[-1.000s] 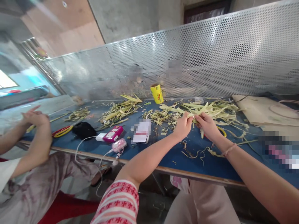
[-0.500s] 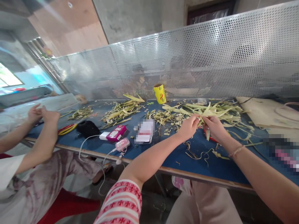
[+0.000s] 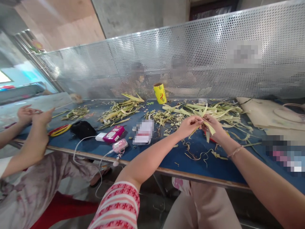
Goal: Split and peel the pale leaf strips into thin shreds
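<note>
Pale leaf strip (image 3: 210,128) now flopped over right-hand fingers, left hand (image 3: 190,126) and right hand (image 3: 218,128) close together, fingertips pinching strip, leaf pile (image 3: 227,111) behind.

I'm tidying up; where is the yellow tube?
In the head view, the yellow tube stands just right of centre at the back of the blue table, by the perforated screen, beyond the plant scraps.

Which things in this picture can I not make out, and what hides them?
From the head view:
Pale strip: its pinched part, covered by the left hand and right hand.
Phone: its face, under pixel blocks.
Item at the far right: pixelated and cut off by the picture's edge.
Figures at the metal screen: blurred by its mesh and pixel blocks.
Neighbour's hands: too blurred to tell whether they hold anything.
</note>
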Tool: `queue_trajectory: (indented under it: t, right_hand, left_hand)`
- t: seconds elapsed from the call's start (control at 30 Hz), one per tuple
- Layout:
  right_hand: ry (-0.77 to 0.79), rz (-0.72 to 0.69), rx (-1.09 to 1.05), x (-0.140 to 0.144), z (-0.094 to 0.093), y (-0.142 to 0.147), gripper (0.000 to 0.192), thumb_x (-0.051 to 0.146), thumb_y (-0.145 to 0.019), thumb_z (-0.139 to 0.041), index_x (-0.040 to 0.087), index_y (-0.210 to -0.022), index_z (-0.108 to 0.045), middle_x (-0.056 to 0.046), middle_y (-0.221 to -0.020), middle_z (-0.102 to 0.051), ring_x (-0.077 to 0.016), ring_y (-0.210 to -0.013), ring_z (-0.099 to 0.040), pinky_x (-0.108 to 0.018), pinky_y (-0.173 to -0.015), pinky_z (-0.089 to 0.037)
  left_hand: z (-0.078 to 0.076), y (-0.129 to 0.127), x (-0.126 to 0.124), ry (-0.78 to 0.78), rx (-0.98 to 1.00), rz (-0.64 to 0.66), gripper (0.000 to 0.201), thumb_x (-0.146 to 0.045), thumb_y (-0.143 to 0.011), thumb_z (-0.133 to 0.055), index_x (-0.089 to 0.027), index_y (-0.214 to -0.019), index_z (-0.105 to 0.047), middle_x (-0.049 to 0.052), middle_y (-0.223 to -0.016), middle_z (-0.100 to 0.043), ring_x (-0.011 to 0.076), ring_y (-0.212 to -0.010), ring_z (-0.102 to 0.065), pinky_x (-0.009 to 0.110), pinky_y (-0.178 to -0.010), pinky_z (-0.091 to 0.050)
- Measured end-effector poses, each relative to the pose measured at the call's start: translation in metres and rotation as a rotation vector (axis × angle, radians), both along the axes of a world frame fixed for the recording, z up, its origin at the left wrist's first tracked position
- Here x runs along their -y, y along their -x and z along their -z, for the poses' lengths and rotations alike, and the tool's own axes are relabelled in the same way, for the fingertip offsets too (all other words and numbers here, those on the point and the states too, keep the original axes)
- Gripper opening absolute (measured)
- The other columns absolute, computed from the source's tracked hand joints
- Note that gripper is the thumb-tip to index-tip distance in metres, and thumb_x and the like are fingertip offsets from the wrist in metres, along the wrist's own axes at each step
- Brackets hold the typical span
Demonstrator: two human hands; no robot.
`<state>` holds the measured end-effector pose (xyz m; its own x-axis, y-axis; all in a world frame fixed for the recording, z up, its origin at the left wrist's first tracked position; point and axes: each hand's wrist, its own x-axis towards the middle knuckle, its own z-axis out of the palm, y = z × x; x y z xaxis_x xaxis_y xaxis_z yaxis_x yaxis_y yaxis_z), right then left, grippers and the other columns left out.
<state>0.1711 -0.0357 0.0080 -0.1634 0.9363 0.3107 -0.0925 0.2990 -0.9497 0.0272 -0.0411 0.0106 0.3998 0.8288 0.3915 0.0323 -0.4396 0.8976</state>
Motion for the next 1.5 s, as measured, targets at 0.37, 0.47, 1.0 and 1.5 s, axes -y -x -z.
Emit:
queue_trajectory:
  t: [0.37,0.47,1.0,1.5]
  right_hand:
    - [0.074,0.043,-0.032,-0.002,0.001,0.005,0.044,0.043,-0.063,-0.071,0.025,-0.092,-0.044,0.011,-0.054,-0.047,-0.0061,-0.039,-0.034,-0.021,-0.039,-0.026]
    - [0.069,0.077,-0.033,-0.003,0.002,0.003,0.043,0.041,-0.064,-0.069,0.025,-0.095,-0.044,0.011,-0.053,-0.047,-0.0063,-0.039,-0.035,-0.021,-0.039,-0.026]
    - [-0.086,0.039,0.176,-0.009,0.007,-0.002,0.033,0.047,-0.070,-0.064,0.020,-0.088,-0.055,0.006,-0.063,-0.049,-0.0084,-0.048,-0.041,-0.025,-0.046,-0.033]
    - [-0.458,0.204,0.443,-0.009,0.004,-0.009,0.009,0.022,-0.071,-0.059,0.021,-0.078,-0.064,-0.005,-0.080,-0.066,-0.0208,-0.079,-0.063,-0.039,-0.078,-0.051]
  left_hand:
    - [-0.001,0.003,-0.003,0.077,0.072,-0.065,0.033,-0.045,-0.084,-0.054,-0.013,-0.082,-0.061,-0.003,-0.058,-0.051,0.0061,-0.045,-0.041,0.023,-0.046,-0.030]
    - [-0.002,0.004,-0.001,0.073,0.075,-0.018,0.029,-0.041,-0.080,-0.060,-0.012,-0.082,-0.063,-0.004,-0.055,-0.049,0.0065,-0.046,-0.041,0.024,-0.048,-0.032]
    - [0.000,0.001,-0.008,0.242,0.352,-0.218,0.036,-0.050,-0.079,-0.061,-0.014,-0.075,-0.057,-0.006,-0.051,-0.047,0.0042,-0.040,-0.040,0.020,-0.042,-0.030]
    - [0.007,0.001,-0.019,0.289,0.341,-0.372,0.016,-0.028,-0.093,-0.045,-0.014,-0.086,-0.051,-0.003,-0.067,-0.052,0.0086,-0.054,-0.056,0.026,-0.062,-0.051]
